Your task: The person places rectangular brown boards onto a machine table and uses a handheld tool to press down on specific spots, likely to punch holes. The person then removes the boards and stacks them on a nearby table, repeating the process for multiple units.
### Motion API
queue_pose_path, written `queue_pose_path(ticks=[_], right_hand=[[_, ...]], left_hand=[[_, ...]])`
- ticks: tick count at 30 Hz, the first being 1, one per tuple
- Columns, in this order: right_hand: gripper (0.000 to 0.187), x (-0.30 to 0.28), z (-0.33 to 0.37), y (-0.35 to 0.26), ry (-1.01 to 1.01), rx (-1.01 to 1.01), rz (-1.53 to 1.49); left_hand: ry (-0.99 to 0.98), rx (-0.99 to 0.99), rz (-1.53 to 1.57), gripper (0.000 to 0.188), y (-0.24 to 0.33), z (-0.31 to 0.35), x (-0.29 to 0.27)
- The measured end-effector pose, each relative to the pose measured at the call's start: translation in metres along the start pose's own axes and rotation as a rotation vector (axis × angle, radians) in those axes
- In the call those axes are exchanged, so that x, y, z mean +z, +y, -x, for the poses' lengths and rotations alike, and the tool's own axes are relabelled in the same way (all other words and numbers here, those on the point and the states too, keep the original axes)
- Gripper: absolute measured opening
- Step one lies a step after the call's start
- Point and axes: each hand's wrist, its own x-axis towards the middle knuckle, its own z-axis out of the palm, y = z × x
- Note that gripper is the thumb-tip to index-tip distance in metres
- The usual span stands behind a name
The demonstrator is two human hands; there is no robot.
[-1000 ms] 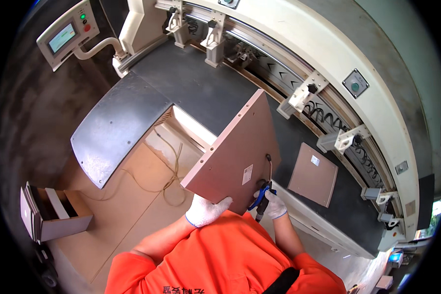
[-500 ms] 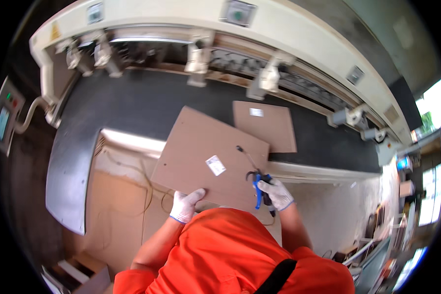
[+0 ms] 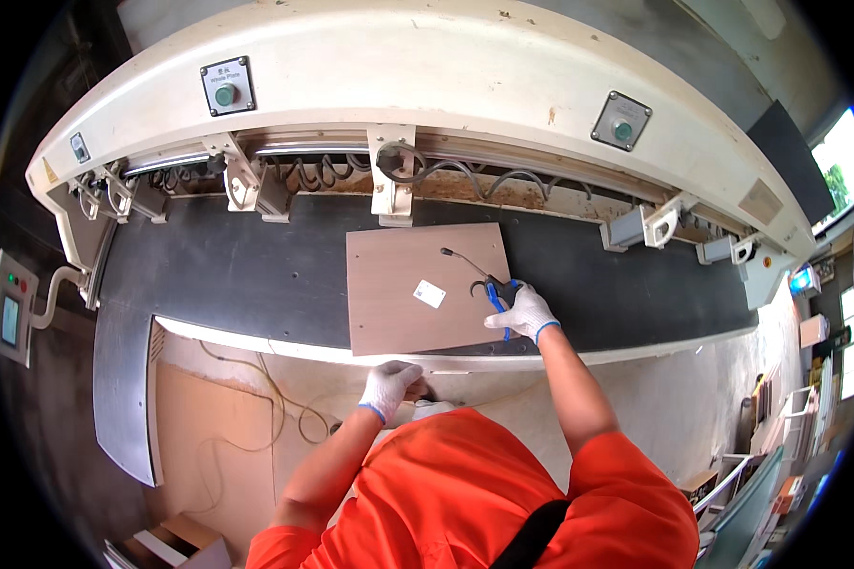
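Observation:
A flat brown panel (image 3: 380,294) with a white label (image 3: 429,294) lies on the dark machine table, its near edge along the table's front. My gloved right hand (image 3: 527,313) grips a blue and black air blow gun (image 3: 496,292) over the panel's right side. The gun's thin nozzle points away to the left across the board. Just in front of the panel's near edge is my gloved left hand (image 3: 389,387), apart from the board, its fingers loosely bent and seemingly holding nothing. Its fingertips are partly hard to make out.
Clamp brackets (image 3: 392,190) and coiled hoses hang under the cream machine beam (image 3: 446,76) behind the dark table (image 3: 228,275). At left stands a control box (image 3: 14,308). A yellowish hose (image 3: 277,417) lies on the floor, with an open carton (image 3: 176,542) at lower left.
The panel, held tilted in my left hand before, now lies on the table, farther away. My left hand has let it go. The second, smaller panel no longer shows. The view has shifted.

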Motion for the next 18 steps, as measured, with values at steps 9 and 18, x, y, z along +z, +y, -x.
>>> queue_pose_path(ticks=[9,18], right_hand=[[0.068,0.018,-0.039,0.036,-0.122,-0.013,-0.453],[0.035,0.032,-0.020,0.127,-0.116,0.189,-0.529]], left_hand=[[0.562,0.323,-0.715,0.061,0.022,-0.058,-0.038],[0.389,0.275,-0.395,0.063,-0.028,-0.039,-0.030]])
